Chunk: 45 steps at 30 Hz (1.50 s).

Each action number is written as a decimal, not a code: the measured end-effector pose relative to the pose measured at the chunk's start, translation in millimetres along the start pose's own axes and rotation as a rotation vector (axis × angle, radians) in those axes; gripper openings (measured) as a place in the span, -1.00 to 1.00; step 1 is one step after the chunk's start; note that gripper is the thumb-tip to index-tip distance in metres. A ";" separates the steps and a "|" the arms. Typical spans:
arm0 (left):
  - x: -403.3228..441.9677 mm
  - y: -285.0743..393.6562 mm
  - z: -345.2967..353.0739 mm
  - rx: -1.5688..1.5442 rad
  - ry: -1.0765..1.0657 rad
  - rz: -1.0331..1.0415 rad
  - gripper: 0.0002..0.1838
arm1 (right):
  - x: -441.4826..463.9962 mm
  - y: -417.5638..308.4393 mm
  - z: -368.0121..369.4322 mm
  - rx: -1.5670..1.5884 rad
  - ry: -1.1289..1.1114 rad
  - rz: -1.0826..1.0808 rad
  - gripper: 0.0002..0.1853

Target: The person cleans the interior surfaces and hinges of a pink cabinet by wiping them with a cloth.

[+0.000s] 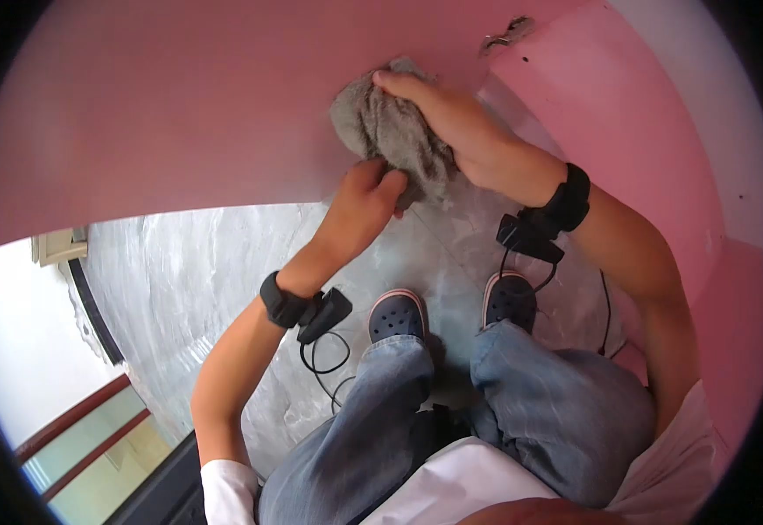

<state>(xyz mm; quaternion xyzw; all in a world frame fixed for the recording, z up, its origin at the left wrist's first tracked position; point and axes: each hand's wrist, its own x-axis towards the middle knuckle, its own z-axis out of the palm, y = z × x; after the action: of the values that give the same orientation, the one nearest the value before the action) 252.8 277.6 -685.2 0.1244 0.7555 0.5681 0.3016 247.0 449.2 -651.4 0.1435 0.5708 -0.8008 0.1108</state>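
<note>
A crumpled grey cloth (pixel 390 127) lies against the lower part of a pink panel (pixel 180 105), near its bottom edge. My right hand (pixel 443 118) is wrapped over the upper right side of the cloth, its thumb on top and its other fingers hidden. At the cloth's lower end, my left hand (pixel 371 201) has its fingers curled round the fabric. Both wrists wear black straps with small black devices and cables.
Grey marbled floor (pixel 224 262) spreads below the panel. My feet in dark clogs (pixel 397 315) stand on it. A pink wall (pixel 653 149) rises on the right, with a metal latch (pixel 508 33) near the top. Dark red rails (pixel 75 420) are at the lower left.
</note>
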 end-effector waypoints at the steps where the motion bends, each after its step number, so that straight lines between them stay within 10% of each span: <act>1: 11.0 -0.4 7.0 0.008 -0.017 0.003 -0.68 | 0.5 0.6 -13.9 0.008 0.015 -0.007 -0.58; 19: 166.6 19.8 126.0 0.084 -0.096 0.344 -0.56 | -5.3 -37.0 -133.4 0.321 0.643 -0.370 -0.56; 31: 48.4 -16.2 36.0 -0.035 0.030 0.184 -0.70 | 23.3 31.0 -82.9 0.380 0.272 0.064 -0.56; 45: -56.7 -16.1 -20.0 -0.043 0.354 0.025 -0.70 | 16.6 44.5 15.1 0.294 -0.016 0.092 -0.54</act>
<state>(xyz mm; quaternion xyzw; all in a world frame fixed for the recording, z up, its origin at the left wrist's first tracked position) 287.9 226.6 -679.0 0.0253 0.7829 0.6009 0.1593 245.0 420.2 -691.9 0.1778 0.4393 -0.8710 0.1297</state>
